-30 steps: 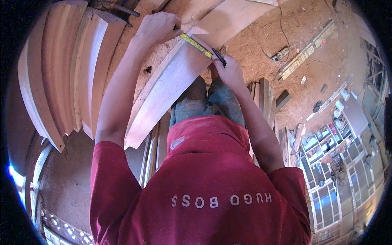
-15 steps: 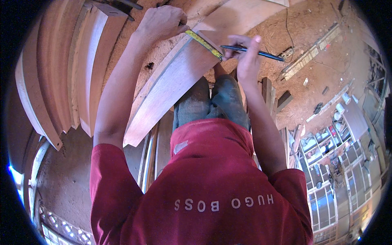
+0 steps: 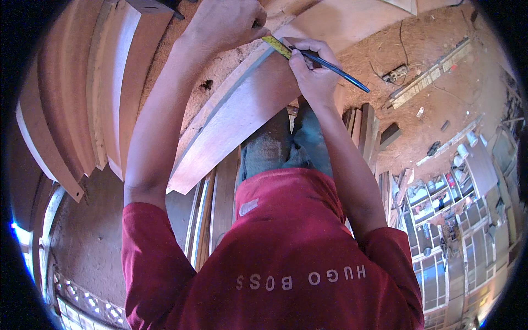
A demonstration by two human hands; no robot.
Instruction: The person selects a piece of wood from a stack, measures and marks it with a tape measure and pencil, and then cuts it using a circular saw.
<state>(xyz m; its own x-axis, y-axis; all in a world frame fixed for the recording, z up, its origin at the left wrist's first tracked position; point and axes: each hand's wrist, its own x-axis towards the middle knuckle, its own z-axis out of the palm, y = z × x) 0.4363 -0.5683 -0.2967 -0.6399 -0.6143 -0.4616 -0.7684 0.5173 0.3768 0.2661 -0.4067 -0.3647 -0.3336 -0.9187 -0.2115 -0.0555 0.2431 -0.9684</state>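
Note:
My left hand (image 3: 228,25) grips the upper end of a yellow tape measure (image 3: 274,44) stretched across the edge of a long pale wooden board (image 3: 231,132) at the centre. My right hand (image 3: 313,71) pinches a long blue-and-black pencil or pen (image 3: 346,74) at the lower end of the tape, its tip close to the board's edge. The far end of that tape is partly hidden by my right fingers. The board lies diagonally above my legs.
Several curved wooden pieces (image 3: 77,110) stand at the left. On the sawdust-covered floor at the right are a power strip (image 3: 395,73), cords and a long pale strip (image 3: 429,71). Wood offcuts (image 3: 390,135) and a cluttered lattice frame (image 3: 445,198) sit farther right.
My left hand has moved up and right. My right hand has turned, swinging the pen out to point right, and now has its fingers drawn in over the tape at the board's edge.

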